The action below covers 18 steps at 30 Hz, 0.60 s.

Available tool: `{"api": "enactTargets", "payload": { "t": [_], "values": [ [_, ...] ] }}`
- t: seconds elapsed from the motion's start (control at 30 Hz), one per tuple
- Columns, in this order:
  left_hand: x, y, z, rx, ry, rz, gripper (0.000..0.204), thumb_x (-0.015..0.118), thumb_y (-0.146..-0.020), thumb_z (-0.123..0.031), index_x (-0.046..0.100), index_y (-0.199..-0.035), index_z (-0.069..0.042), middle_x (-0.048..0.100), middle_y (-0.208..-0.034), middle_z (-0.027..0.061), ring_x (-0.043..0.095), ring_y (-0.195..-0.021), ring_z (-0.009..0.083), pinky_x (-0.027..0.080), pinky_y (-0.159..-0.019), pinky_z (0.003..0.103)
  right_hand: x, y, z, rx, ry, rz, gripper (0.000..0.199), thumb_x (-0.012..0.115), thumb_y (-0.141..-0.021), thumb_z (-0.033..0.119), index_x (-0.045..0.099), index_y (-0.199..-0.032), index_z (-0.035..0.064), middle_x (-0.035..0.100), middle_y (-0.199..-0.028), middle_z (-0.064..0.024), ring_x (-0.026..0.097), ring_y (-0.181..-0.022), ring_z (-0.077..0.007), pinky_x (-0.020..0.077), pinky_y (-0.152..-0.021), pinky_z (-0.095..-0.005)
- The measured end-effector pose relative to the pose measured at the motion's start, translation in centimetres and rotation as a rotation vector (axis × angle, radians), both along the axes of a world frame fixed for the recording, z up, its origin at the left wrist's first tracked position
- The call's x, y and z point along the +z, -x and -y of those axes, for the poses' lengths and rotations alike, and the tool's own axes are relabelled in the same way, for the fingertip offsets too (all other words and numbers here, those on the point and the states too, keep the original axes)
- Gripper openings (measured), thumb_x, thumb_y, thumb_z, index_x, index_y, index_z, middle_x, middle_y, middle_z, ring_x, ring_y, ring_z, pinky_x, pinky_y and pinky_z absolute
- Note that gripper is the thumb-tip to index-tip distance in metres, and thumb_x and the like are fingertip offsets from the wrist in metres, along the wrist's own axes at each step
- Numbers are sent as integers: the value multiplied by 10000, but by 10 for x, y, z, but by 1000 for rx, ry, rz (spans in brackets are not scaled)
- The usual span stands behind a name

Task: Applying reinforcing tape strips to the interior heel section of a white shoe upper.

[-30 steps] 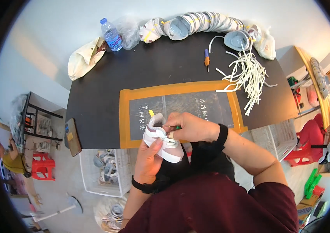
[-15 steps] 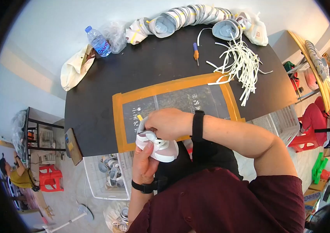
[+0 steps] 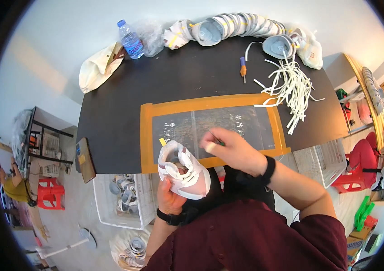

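water bottle [image 3: 130, 39], screwdriver [image 3: 243, 68], white strips [image 3: 291, 86]

Right hand [image 3: 232, 149] blurred (its tool indistinct).

Bright, even daylight; edges bend (fisheye); moving right hand [image 3: 235, 151] blurred.

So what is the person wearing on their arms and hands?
The hands are bare, no gloves. The left hand has a black watch-like band around its wrist, and the right hand wears a wider black wristband. Both forearms are uncovered; dark red short sleeves start near the shoulders.
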<state>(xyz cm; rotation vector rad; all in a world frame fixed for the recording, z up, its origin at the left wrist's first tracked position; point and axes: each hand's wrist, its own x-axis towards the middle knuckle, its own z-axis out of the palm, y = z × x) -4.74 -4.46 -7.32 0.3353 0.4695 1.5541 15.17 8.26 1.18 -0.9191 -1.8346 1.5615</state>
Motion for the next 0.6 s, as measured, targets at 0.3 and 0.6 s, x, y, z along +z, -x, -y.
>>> {"api": "enactTargets", "payload": {
  "t": [0.3, 0.6],
  "values": [
    [41, -7, -12, -76, -48, -14, 759, 767, -799, -475, 469, -1370, -73, 601, -1270, 105, 580, -1179, 272, 439, -1060, 461, 17, -28, 65, -10, -891, 139, 507, 810, -722, 353, 623, -1145, 145, 581, -1074, -65, 660, -818, -252, 549, -667, -352],
    [98, -37, -30, 129, -316, -1945, 561, 720, -801, -94, 511, -1315, -18, 626, -1080, 176, 644, -946, 338, 537, -763, 391, -22, 0, 29, -493, 234, -294, 104, 603, -919, 85, 582, -1012, 45, 572, -822, -24, 542, -750, -102, 461, -651, -280]
  ]
}}
